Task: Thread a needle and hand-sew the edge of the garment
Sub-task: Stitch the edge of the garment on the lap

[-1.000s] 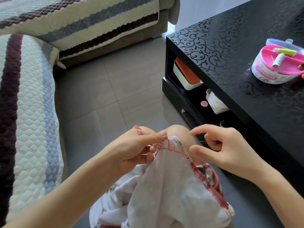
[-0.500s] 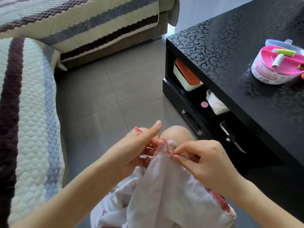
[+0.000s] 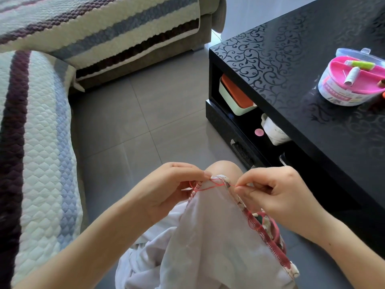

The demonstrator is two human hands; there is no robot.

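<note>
A white garment with a red-stitched, printed edge lies draped over my knee. My left hand pinches the top edge of the garment between thumb and forefinger. My right hand pinches the thin needle at the edge just right of the left hand. Red thread runs in loose loops from the stitched edge to my right fingertips. The needle itself shows only as a thin dark line between my right fingers.
A black coffee table stands to the right, with a pink and white sewing kit box holding thread spools. Containers sit on its lower shelf. A quilted striped sofa cover fills the left. Grey floor tiles lie ahead.
My right hand came in from the right to the garment edge, took the needle, and now pulls slightly rightward. My left forefinger has come down to pinch the edge.
</note>
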